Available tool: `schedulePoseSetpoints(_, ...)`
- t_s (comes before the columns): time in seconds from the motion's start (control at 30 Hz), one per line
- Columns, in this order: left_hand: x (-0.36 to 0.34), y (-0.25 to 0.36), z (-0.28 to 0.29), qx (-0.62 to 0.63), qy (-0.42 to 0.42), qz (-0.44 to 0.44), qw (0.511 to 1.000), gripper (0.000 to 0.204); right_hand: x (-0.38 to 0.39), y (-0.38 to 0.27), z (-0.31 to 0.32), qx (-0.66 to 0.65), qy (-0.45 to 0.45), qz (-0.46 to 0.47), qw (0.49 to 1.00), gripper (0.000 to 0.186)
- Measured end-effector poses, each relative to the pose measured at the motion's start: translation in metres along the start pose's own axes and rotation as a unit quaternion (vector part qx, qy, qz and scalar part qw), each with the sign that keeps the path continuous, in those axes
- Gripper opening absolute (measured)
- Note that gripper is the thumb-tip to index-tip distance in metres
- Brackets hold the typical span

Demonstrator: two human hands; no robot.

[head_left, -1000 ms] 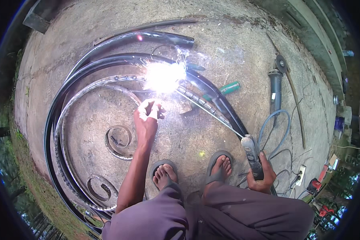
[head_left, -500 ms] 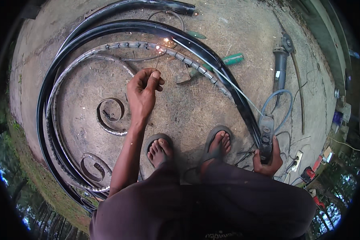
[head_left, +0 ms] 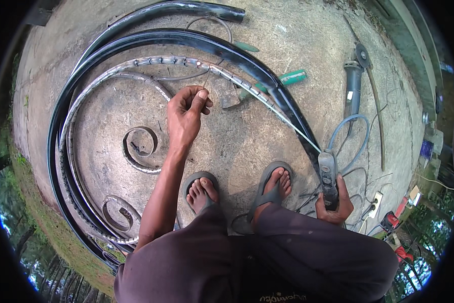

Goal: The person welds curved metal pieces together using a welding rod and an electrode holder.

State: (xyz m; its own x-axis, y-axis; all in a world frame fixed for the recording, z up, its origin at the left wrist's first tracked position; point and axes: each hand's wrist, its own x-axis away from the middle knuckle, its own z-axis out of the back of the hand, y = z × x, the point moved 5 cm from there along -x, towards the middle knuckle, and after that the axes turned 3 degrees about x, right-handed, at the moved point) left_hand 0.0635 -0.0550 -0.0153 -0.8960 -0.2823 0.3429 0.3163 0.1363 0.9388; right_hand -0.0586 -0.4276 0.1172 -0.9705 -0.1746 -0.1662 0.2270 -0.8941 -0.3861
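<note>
In my right hand [head_left: 335, 202] is a dark welding electrode holder [head_left: 328, 174], fingers wrapped round its lower end. A long pale electrode [head_left: 272, 107] runs from it up and left; its tip lies by the curved metal strip [head_left: 136, 62], near a small reddish spot. That strip carries several short cross pieces along its arc. My left hand [head_left: 188, 111] pinches a thin metal wire [head_left: 207, 78], whose upper end reaches up to the strip near the electrode tip. Beyond the strip bends a thick black tube [head_left: 186, 36], which the electrode passes close to at its lower right.
A green-handled hammer [head_left: 287, 79] lies partly under the strip and tube. An angle grinder [head_left: 353, 88] rests at the right, beside the blue-grey cable loop [head_left: 365, 131]. A power strip [head_left: 375, 202] is at lower right. Metal scrolls [head_left: 140, 141] lie left of my sandalled feet [head_left: 202, 191].
The bright sparks at the strip are gone. The electrode has swung down and left from over the black tube toward the strip. My left hand has moved slightly right.
</note>
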Motion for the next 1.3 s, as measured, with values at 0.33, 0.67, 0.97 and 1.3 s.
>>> schedulePoseSetpoints(0.33, -0.001, 0.008, 0.001, 0.004, 0.008, -0.003, 1.000, 0.021, -0.011, -0.008, 0.001, -0.006, -0.002, -0.002, 1.000, 0.068)
schedulePoseSetpoints(0.67, 0.006, 0.007, 0.002, -0.033, 0.040, -0.004, 0.999, 0.020, -0.012, -0.012, 0.001, -0.005, -0.024, 0.011, 1.000, 0.064)
schedulePoseSetpoints(0.97, 0.003, 0.006, 0.002, 0.001, 0.011, -0.016, 1.000, 0.021, -0.005, -0.001, 0.002, -0.033, -0.008, -0.026, 0.999, 0.066)
schedulePoseSetpoints(1.3, 0.003, 0.006, 0.002, 0.008, 0.003, -0.004, 1.000, 0.020, -0.009, -0.008, 0.005, -0.011, 0.015, 0.005, 1.000, 0.068)
